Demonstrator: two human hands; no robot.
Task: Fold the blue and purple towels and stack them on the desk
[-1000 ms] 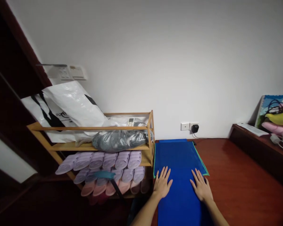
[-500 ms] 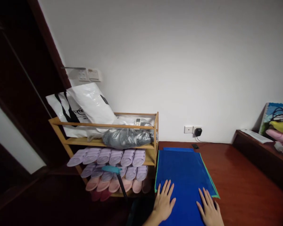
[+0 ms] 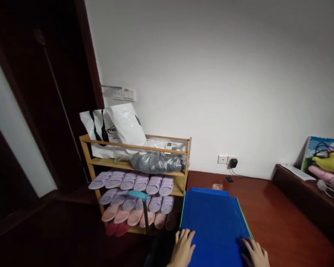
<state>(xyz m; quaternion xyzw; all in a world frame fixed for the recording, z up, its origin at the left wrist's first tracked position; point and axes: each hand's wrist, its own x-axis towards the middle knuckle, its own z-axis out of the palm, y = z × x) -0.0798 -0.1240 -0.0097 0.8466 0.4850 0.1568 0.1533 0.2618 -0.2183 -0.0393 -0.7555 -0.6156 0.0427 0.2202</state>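
Observation:
A flat blue sheet point(image 3: 211, 226) with green edging, seemingly folded fabric, lies on the reddish-brown wooden surface point(image 3: 289, 226). A narrow strip of blue shows past its far edge. At its left edge, my left hand point(image 3: 183, 249) rests palm down, its fingers slightly bent and apart. On the right side, my right hand point(image 3: 256, 253) touches the sheet near the green edge, fingers bent and thumb spread away, casting a shadow. Both wrists run out of the picture at the bottom.
To the left stands a wooden shoe rack point(image 3: 139, 148) holding lilac and pink slippers, a white bag point(image 3: 122, 128) and a grey plastic-wrapped bundle point(image 3: 156, 161). A blue-topped handle point(image 3: 137, 194) leans before it. A black plug point(image 3: 233, 163) sits at the wall; a raised ledge point(image 3: 297, 185) is right.
Both hands have drawn back toward me and their fingers have bent. The blue sheet has slid nearer with them, uncovering a pale mark on the wood. My view has turned slightly left.

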